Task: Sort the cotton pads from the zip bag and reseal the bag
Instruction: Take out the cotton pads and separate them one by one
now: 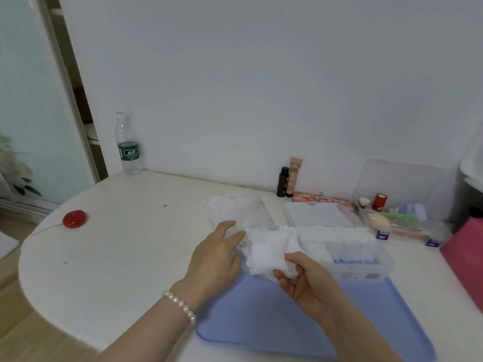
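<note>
On the white rounded desk (109, 246), the right hand (305, 280) pinches a small stack of white square cotton pads (269, 257) between thumb and curled fingers, just above the near-left corner of a clear plastic box (366, 270) already lined with rows of pads. The left hand (214, 254), with a pearl bracelet (180, 305) at its wrist, has straight relaxed fingers touching the stack's left edge. The clear zip bag (240, 212) lies just beyond, still holding pads, its mouth hidden. A pale blue tray (248, 320) sits nearest.
</note>
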A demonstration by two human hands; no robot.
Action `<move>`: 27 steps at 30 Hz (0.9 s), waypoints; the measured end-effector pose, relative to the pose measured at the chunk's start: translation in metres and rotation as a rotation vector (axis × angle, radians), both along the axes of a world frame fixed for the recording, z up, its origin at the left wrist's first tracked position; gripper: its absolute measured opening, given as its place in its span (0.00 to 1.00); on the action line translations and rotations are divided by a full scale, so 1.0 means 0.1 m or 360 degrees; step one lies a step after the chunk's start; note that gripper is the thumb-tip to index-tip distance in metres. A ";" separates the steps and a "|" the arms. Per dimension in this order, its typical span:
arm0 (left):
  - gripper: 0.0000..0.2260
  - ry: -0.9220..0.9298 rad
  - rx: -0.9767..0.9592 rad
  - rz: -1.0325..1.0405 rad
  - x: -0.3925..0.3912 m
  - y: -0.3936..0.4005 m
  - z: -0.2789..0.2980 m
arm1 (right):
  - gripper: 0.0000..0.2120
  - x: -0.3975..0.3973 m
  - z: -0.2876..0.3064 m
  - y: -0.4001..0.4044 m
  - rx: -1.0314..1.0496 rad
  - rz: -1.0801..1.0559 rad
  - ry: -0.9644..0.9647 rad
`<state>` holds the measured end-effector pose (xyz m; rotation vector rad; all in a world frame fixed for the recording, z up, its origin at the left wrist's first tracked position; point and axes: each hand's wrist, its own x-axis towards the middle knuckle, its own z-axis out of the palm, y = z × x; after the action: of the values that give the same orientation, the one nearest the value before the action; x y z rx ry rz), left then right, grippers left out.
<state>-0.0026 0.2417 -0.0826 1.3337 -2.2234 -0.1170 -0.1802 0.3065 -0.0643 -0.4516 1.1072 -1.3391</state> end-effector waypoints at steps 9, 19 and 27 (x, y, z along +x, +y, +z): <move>0.31 -0.0201 0.0204 0.0109 0.01 0.04 0.14 | 0.05 -0.03 -0.20 0.02 -0.0071 0.0098 0.1533; 0.31 -0.0378 0.0296 0.0003 -0.02 0.17 0.15 | 0.05 0.19 -0.32 -0.13 -0.0378 -0.0042 0.2723; 0.30 -0.0408 0.0000 -0.0009 0.03 0.25 0.05 | 0.14 0.51 -0.47 -0.35 -0.1014 -0.0059 0.2655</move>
<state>0.0008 0.2666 -0.0773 1.4095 -2.4376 0.0552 -0.1290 0.2716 -0.1110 -2.2749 1.9050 -1.1702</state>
